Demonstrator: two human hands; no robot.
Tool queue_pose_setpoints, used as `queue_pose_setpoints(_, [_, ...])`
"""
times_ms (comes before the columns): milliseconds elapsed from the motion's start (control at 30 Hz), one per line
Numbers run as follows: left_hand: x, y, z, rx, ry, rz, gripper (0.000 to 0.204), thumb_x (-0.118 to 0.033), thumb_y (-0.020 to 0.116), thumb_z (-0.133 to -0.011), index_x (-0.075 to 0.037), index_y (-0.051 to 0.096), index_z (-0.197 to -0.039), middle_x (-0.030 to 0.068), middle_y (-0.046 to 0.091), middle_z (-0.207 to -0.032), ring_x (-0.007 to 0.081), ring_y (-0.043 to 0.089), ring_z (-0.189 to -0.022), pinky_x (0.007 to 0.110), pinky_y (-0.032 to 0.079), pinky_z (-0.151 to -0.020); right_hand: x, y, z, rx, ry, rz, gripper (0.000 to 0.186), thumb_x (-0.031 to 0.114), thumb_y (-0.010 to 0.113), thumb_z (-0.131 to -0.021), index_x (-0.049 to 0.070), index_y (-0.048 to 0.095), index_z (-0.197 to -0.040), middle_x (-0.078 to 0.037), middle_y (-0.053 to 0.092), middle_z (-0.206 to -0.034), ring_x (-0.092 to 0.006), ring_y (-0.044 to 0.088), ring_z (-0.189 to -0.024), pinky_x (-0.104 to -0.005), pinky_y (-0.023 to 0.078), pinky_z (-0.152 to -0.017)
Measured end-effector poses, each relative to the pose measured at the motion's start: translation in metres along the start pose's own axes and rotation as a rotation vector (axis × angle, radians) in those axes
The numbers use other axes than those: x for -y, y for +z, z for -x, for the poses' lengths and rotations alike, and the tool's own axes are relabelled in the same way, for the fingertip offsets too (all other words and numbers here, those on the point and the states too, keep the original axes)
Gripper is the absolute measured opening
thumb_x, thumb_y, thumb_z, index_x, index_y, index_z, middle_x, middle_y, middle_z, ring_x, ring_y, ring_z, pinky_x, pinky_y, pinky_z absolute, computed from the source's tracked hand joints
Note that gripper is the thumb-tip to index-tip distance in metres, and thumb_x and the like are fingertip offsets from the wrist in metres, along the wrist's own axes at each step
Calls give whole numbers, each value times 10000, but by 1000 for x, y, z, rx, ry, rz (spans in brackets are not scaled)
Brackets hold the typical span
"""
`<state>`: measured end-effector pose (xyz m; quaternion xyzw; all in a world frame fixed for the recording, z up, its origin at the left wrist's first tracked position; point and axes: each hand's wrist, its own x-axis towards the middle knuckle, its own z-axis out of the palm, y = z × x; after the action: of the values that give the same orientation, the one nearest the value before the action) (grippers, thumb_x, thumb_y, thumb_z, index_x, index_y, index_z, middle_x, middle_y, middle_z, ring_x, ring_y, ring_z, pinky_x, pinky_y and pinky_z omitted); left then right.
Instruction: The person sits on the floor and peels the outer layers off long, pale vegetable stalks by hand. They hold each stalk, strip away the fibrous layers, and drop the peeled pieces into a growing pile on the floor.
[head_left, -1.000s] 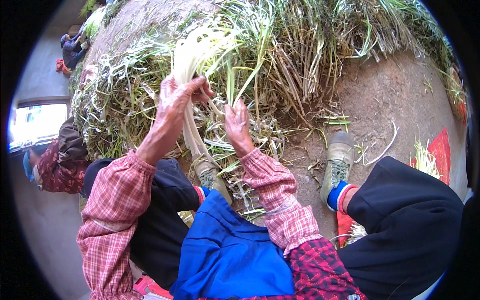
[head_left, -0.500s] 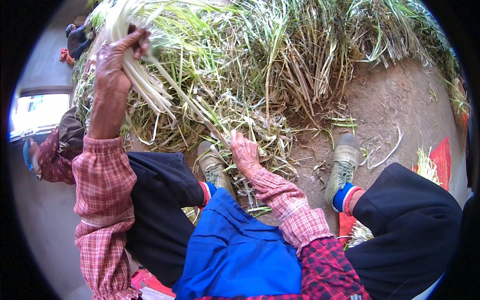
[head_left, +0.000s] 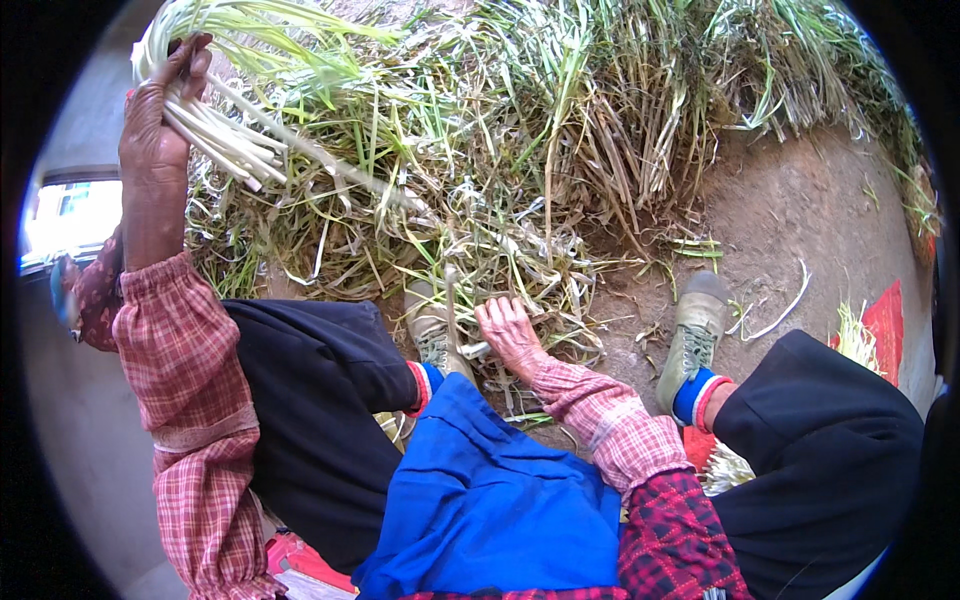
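Observation:
High at the left, my left hand is closed around a bundle of long stalks. Their cut white ends point down and right, while the pale green leaves arch over the hand toward the right. One long strand, smeared by motion, trails from the bundle toward the middle. Low over the loose leaf litter, my right hand is closed beside my left shoe. A short pale stalk end sticks out at its thumb side; the rest of what it holds is hidden.
Heaped green and dry stalks cover the far side. Peeled leaves lie around my left shoe. My right shoe rests on brown ground. Beside my right leg are red sheets and white stalks. Another person's sleeve shows at left.
My left hand has moved left and slightly up with the bundle. My right hand has shifted a little down and right. The strand that ran between the hands now ends short of my right hand.

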<state>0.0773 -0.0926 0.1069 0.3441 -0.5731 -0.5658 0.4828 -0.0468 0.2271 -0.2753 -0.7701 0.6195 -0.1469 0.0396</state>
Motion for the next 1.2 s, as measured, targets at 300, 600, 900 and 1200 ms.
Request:
queue_pose_setpoints(300, [44,29,40,40,-209,-123,268,16,642,-790,32,541,-1038,150,640,-903,133,595,-669,149,447,-479,-46,-89,-89,-220,353,-380,189,256,553,-843,113,583,-962,-105,575,-806,-245,563,-766,-371,462,-636])
queue_pose_setpoints(600, [80,66,54,49,-285,-71,220,-8,611,-818,48,523,-1012,193,638,-893,146,593,-659,176,406,-465,7,-108,-109,52,94,-1676,275,252,497,-939,22,558,-1076,-12,572,-716,-88,561,-650,-228,443,-528])
queue_pose_setpoints(900, [90,55,61,-181,-350,-196,339,-7,526,-866,107,404,-1160,283,540,-1140,347,603,-992,340,592,-732,-10,-127,-121,-99,360,-2102,206,204,439,-949,6,496,-947,-30,487,-530,-112,476,-387,-236,396,-373])
queue_pose_setpoints(1200, [132,87,110,25,-756,-158,323,-61,599,-837,52,466,-1109,189,638,-948,266,660,-826,361,570,-717,-21,-151,-132,55,364,-1893,297,286,493,-924,17,618,-920,-27,512,-542,-128,537,-500,-284,431,-488])
